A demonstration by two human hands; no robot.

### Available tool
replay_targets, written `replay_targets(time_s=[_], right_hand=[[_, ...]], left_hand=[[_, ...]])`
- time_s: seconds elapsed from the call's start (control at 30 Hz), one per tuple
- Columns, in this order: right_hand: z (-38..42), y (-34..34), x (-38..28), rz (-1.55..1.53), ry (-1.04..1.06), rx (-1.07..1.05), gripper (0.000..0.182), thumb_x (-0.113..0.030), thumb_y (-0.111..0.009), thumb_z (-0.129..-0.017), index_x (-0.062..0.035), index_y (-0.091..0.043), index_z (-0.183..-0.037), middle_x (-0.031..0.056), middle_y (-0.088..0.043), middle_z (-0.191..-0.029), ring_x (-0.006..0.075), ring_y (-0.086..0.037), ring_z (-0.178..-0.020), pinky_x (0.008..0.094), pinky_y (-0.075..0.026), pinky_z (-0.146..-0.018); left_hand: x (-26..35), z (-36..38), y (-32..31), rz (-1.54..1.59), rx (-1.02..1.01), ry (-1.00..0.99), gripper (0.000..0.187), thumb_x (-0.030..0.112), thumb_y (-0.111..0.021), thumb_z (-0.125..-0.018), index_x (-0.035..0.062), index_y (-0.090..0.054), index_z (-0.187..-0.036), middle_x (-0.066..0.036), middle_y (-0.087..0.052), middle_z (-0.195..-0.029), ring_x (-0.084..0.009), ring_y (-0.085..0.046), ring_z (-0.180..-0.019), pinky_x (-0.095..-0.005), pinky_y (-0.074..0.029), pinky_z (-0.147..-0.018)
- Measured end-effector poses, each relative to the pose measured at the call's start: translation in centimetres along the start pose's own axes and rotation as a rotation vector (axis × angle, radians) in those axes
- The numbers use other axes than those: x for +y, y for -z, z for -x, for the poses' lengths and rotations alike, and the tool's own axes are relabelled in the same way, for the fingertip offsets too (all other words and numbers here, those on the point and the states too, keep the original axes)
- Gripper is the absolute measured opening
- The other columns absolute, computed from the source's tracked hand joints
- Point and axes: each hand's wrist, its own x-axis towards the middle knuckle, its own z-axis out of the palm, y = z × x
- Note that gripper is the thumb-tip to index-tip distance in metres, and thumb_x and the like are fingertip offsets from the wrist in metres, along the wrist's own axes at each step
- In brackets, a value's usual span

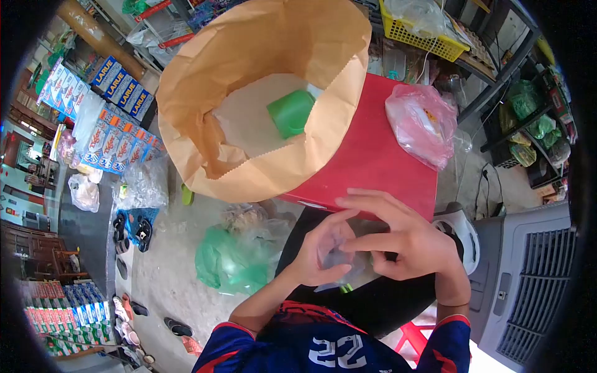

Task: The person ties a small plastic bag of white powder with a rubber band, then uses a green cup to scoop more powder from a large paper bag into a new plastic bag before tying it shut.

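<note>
My left hand [318, 252] is curled around a small clear plastic bag [331, 253] in front of my lap. My right hand [407, 239] meets it from the other side, its bent fingers at the bag's edge and its index finger stretched toward the left fingertips. Beyond my hands, a large brown paper bag [205, 68] stands wide open with its rim folded. White, fine-looking contents [249, 118] fill its lower part, and a green plastic cup [292, 114] lies tilted on them.
A red table [398, 186] carries a pink plastic bag [423, 124]. Green [227, 261] and clear plastic bags lie low at the left of my knees. A grey air cooler [528, 280] stands at the right. Stacked drink cartons [118, 140] and shoes [143, 233] line the left.
</note>
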Motion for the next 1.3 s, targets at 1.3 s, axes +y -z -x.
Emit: replay_targets(time_s=[1.3], right_hand=[[-11.9,0.7,-2.4,0.034,-0.010,-0.483,0.017,-0.019,-0.069,-0.091,-0.0038,-0.061,-0.096,0.0122,-0.065,-0.118,0.0331,-0.068,-0.095,0.0443,-0.058,-0.076]], left_hand=[[2.2,7.6,8.8,0.104,-0.354,0.250,0.103,0.026,-0.087,-0.077,-0.0014,-0.030,-0.159,-0.012,-0.050,-0.149,-0.0226,-0.047,-0.138,-0.0407,-0.031,-0.120]])
